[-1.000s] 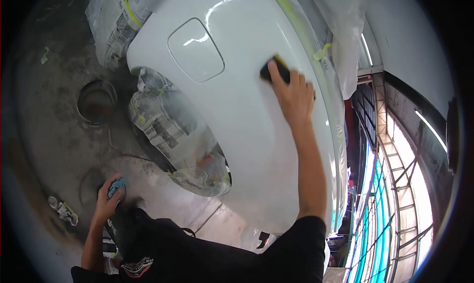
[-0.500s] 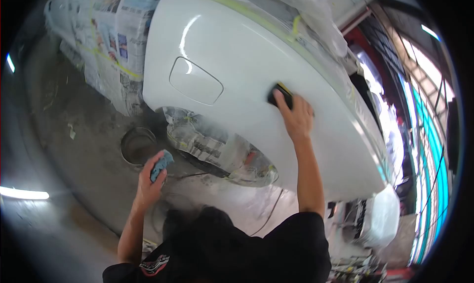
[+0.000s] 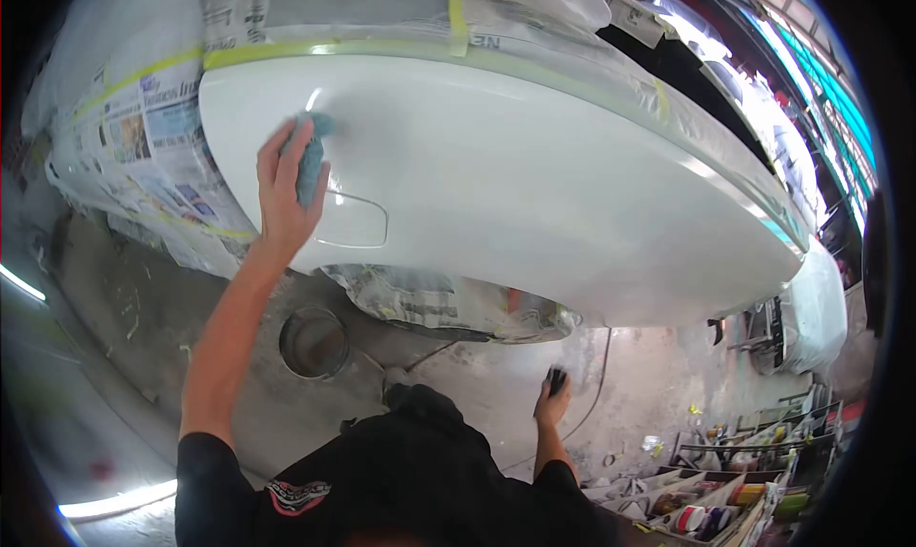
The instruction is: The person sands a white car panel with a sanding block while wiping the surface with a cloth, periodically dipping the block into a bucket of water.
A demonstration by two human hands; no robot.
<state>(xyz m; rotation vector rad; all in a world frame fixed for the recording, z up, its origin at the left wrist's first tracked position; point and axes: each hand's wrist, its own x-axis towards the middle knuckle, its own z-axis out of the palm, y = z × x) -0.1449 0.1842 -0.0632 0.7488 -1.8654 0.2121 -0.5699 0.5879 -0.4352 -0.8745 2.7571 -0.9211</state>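
While the left hand (image 3: 284,201) is clamping crumpled blue cloth (image 3: 309,173), light pressure's suiting the glossy, curved white panel (image 3: 496,184); right hand (image 3: 551,410) is gripping a black block (image 3: 555,380).

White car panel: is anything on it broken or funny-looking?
Nothing looks broken on the car panel. One patch looks dimmer than the rest, beside the blue cloth in the left hand, maybe just a reflection.

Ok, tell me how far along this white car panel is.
Masking looks done: printed newspaper and yellow-green tape border the glossy white car panel. Wiping seems in hand: the left hand holds a crumpled blue cloth against the panel, while the right hand holds a small black block away from it. Probably left: more wiping, and removing that paper and tape, both in place; surface progress cannot be told.
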